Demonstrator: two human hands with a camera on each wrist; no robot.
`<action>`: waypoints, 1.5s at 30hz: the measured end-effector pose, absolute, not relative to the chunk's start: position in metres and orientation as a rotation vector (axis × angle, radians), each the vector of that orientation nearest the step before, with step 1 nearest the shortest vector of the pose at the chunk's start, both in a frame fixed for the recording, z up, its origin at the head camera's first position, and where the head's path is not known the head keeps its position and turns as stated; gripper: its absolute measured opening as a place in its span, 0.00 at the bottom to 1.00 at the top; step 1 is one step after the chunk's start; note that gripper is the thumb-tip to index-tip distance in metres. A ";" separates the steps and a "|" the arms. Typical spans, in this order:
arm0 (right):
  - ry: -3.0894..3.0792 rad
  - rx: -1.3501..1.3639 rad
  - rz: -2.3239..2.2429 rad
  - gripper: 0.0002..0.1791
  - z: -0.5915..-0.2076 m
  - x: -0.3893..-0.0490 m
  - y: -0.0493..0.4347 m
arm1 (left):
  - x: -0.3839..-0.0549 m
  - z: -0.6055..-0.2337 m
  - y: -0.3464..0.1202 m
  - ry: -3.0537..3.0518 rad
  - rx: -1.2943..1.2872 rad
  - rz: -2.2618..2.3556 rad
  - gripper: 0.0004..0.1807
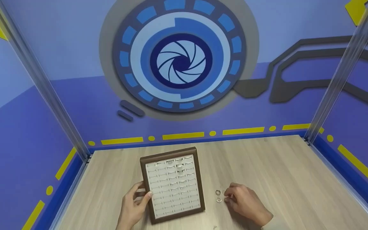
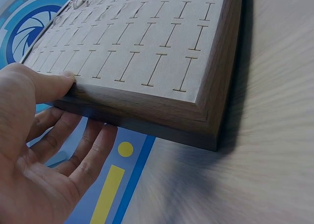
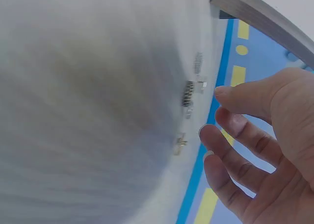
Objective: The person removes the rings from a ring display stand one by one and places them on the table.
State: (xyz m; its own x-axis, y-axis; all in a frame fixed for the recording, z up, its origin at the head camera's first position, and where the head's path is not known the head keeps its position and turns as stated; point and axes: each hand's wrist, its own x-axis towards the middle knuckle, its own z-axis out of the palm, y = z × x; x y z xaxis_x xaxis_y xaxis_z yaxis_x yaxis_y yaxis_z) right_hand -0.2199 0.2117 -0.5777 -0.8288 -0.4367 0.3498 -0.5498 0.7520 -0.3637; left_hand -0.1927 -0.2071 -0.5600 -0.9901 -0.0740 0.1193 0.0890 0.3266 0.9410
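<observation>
Near the lower edge of the head view, between the hands, a small object [image 1: 215, 227], too indistinct to identify, lies on the worktop [image 1: 283, 179]. The left hand [image 1: 133, 204] pinches the left side of a brown-framed ring display tray [image 1: 174, 198], thumb on the front rim and fingers beneath; the tray is tilted, its slotted pale insert facing the viewer. The right hand [image 1: 246, 203] has its fingers loosely bent and apart, nothing visibly between them. Loose rings [image 3: 188, 93] lie on the worktop just beyond its fingertips, on the side toward the tray. Farther from the hands, several seated rings [image 1: 180, 166] occupy the tray's upper slots. Beyond both hands rises a blue-violet back wall [image 1: 75, 105] bearing a circular aperture emblem [image 1: 168, 60], flanked by metal posts [image 1: 40, 76].
</observation>
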 end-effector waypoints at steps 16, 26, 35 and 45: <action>-2.575 0.741 0.763 0.11 -0.545 -0.216 0.181 | -0.192 -0.561 -0.210 -2.468 -0.015 -1.714 0.30; -2.457 0.768 0.833 0.12 -0.525 -0.219 0.159 | -0.193 -0.561 -0.208 -2.440 -0.012 -1.733 0.29; -2.424 0.788 0.893 0.10 -0.509 -0.222 0.141 | -0.193 -0.561 -0.208 -2.446 -0.003 -1.729 0.29; -2.263 0.866 0.827 0.13 -0.501 -0.229 0.120 | -0.195 -0.560 -0.209 -2.470 0.003 -1.730 0.30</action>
State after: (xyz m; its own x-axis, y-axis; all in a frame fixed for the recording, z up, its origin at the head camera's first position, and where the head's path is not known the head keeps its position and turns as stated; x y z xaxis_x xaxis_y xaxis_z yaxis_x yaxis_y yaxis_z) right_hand -0.2286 0.1204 -0.5013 -0.6255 -0.3717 0.6860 -0.7264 0.5984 -0.3381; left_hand -0.1946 -0.2091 -0.5604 -0.9921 -0.0737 0.1013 0.0700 0.3445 0.9362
